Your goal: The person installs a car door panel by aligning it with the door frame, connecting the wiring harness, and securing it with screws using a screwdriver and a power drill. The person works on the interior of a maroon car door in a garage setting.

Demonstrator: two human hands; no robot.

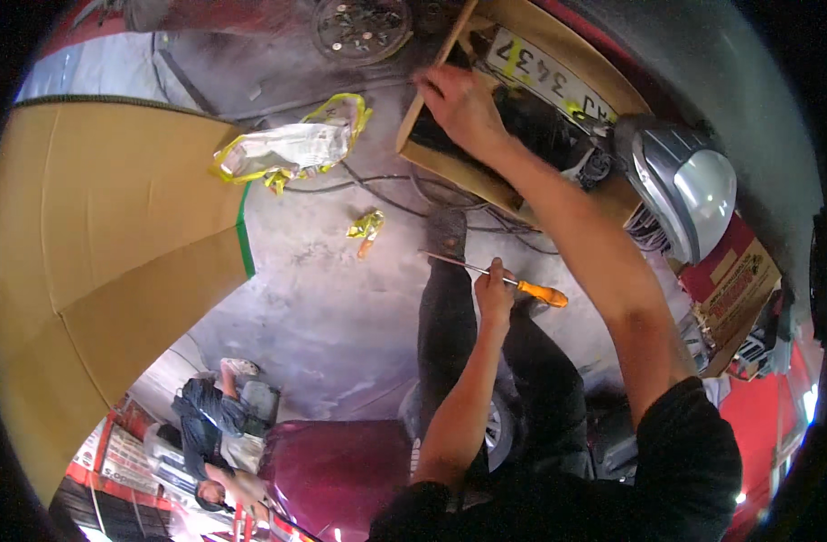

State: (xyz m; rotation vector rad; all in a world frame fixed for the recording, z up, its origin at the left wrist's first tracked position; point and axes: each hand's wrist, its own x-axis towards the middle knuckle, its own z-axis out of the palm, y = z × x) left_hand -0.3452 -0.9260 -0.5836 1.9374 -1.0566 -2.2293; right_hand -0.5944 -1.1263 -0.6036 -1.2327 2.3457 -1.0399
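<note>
A screwdriver with an orange handle (542, 294) lies across the fingers of my left hand (494, 294). That hand is closed on its metal shaft, and the tip points left over the floor. My right hand (463, 104) reaches to the near-left rim of an open cardboard box (413, 135), its fingers curled at the edge. Inside the box are a white licence plate (544, 72) and dark parts partly hidden behind my right hand and forearm. A vehicle lamp (693, 185) with a clear lens rests at the box's right end.
Cables (368, 188) cross the floor beside a yellow-edged plastic bag (292, 149) and a small yellow wrapper (368, 224). A round tray of small parts (361, 32) lies far off. Large brown cardboard (116, 208) stands left. Another person (210, 425) sits beyond a maroon car panel (337, 470).
</note>
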